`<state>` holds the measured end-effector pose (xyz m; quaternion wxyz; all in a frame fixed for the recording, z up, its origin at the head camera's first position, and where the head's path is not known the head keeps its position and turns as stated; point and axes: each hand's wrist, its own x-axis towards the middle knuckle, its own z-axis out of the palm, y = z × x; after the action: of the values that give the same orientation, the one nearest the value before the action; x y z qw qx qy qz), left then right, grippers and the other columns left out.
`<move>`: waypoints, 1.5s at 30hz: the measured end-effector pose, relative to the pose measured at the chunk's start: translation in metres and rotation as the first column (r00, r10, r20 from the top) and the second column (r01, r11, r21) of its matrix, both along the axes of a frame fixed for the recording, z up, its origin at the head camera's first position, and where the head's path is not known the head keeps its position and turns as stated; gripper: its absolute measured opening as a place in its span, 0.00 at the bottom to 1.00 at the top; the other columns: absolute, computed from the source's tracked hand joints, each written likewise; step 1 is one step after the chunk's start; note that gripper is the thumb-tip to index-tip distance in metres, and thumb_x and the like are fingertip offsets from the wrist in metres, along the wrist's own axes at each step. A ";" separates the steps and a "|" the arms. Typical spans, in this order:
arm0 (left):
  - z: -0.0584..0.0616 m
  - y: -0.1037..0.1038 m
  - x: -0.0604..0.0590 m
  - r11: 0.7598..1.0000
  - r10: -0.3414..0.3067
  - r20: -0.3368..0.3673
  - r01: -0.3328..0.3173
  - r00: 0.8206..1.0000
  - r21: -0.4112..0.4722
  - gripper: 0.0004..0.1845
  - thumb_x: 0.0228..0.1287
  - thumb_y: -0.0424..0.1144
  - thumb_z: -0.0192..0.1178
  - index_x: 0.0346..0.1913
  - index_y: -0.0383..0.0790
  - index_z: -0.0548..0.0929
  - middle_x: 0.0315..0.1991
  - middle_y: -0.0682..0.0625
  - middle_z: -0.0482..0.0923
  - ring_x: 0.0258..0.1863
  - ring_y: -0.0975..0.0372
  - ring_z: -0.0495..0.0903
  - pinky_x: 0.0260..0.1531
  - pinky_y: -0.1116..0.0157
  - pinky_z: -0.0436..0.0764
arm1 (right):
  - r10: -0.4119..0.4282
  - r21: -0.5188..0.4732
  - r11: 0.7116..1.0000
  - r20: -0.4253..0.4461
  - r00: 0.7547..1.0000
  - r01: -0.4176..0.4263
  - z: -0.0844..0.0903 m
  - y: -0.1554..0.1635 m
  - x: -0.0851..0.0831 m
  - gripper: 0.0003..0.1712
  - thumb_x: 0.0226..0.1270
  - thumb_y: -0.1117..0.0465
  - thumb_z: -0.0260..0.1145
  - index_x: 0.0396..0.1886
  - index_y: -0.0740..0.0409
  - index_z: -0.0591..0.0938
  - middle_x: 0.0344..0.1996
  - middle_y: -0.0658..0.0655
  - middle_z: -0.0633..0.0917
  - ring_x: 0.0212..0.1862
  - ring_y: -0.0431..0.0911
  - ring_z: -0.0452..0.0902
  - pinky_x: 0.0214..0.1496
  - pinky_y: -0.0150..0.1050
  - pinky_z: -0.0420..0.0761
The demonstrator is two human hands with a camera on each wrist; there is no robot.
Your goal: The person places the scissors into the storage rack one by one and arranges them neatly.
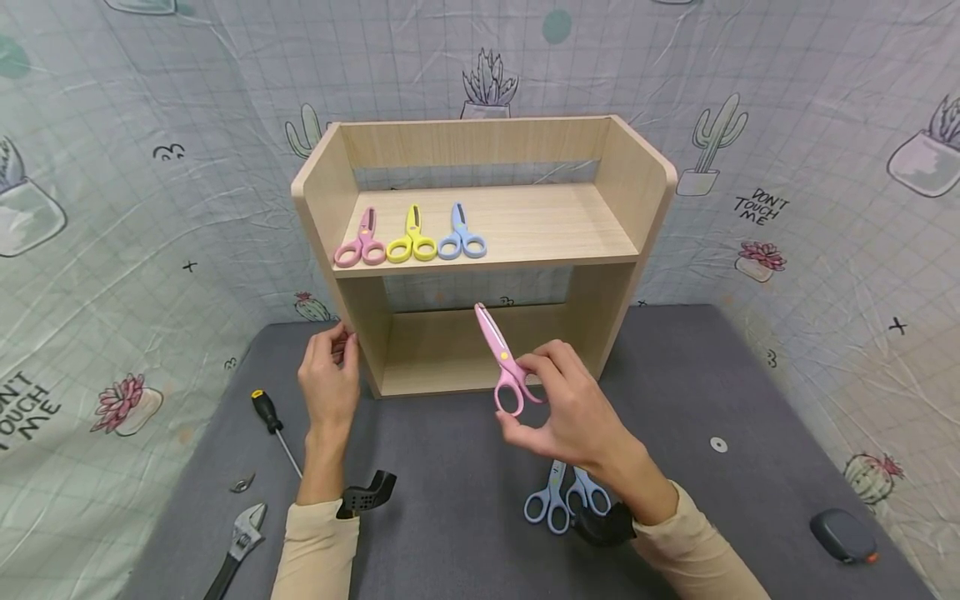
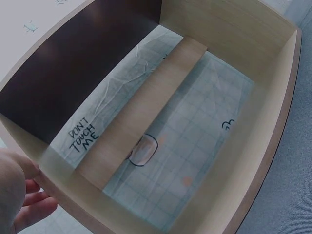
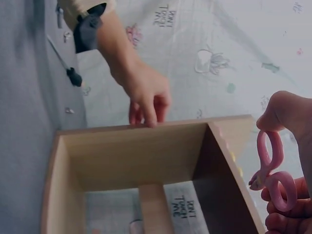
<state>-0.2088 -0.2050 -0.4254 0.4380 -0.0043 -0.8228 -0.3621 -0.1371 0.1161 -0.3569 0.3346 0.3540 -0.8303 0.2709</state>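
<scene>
My right hand (image 1: pixel 573 404) holds pink scissors (image 1: pixel 504 357) by the handle loops, in front of the shelf's lower level. The blades point up and away, and their loops (image 3: pixel 276 195) show between thumb and fingers in the right wrist view. At the left, my left hand (image 1: pixel 330 375) touches the outer edge of the wooden shelf (image 1: pixel 363 325) with loosely bent fingers. On the upper board lie pink scissors (image 1: pixel 362 242), yellow scissors (image 1: pixel 412 237) and blue scissors (image 1: pixel 461 233) in a row. Blue scissors (image 1: pixel 551 500) lie on the table below my right wrist, partly covered.
Left on the grey table (image 1: pixel 442 492) are a screwdriver (image 1: pixel 265 408), a small metal piece (image 1: pixel 242 483) and an adjustable wrench (image 1: pixel 246 533). To the right lie a washer (image 1: pixel 718 445) and a dark tape measure (image 1: pixel 843 536). A printed cloth (image 1: pixel 225 208) hangs around the table.
</scene>
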 end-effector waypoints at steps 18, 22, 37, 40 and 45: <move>0.000 0.000 0.001 1.000 -0.016 -0.014 0.016 1.000 0.019 0.14 0.71 0.35 0.62 0.52 0.28 0.82 0.42 0.36 0.82 0.37 0.50 0.86 0.37 0.63 0.88 | -0.084 -0.065 0.995 -0.078 0.993 0.079 0.048 0.006 -0.050 0.28 0.48 0.50 0.75 0.41 0.68 0.81 0.37 0.61 0.77 0.39 0.50 0.72 0.36 0.38 0.77; -0.001 -0.001 0.000 0.999 -0.033 -0.037 0.034 0.999 0.036 0.14 0.71 0.35 0.61 0.52 0.28 0.83 0.42 0.36 0.82 0.36 0.49 0.86 0.37 0.83 0.80 | -0.103 -0.073 0.993 -0.070 0.992 0.097 0.059 0.006 -0.063 0.29 0.50 0.49 0.74 0.42 0.69 0.81 0.37 0.62 0.77 0.39 0.51 0.71 0.36 0.39 0.76; -0.001 -0.001 -0.001 1.000 -0.014 -0.023 0.014 1.000 0.019 0.14 0.71 0.35 0.61 0.52 0.28 0.82 0.42 0.37 0.82 0.37 0.50 0.86 0.36 0.57 0.87 | -0.187 -0.041 0.981 0.019 0.982 0.188 0.084 0.002 -0.108 0.30 0.50 0.45 0.73 0.38 0.68 0.84 0.34 0.62 0.77 0.38 0.54 0.71 0.41 0.45 0.76; -0.001 -0.001 -0.001 1.000 -0.010 -0.014 0.010 1.000 0.011 0.14 0.71 0.35 0.61 0.52 0.28 0.82 0.42 0.36 0.82 0.37 0.51 0.86 0.36 0.54 0.88 | -0.204 -0.011 0.979 0.067 0.977 0.205 0.086 0.002 -0.117 0.30 0.51 0.45 0.73 0.38 0.69 0.84 0.34 0.62 0.77 0.38 0.54 0.71 0.42 0.46 0.76; 0.000 0.000 -0.001 1.000 -0.012 -0.011 0.012 1.000 0.007 0.14 0.71 0.35 0.61 0.52 0.28 0.82 0.42 0.36 0.82 0.37 0.50 0.86 0.37 0.54 0.88 | -0.232 0.027 0.973 0.136 0.963 0.230 0.088 0.004 -0.129 0.29 0.51 0.44 0.70 0.38 0.68 0.85 0.35 0.62 0.79 0.39 0.55 0.73 0.45 0.48 0.77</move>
<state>-0.2095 -0.2055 -0.4257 0.4405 -0.0097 -0.8191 -0.3674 -0.2659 0.1200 -0.2692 0.3035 0.2368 -0.8885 0.2496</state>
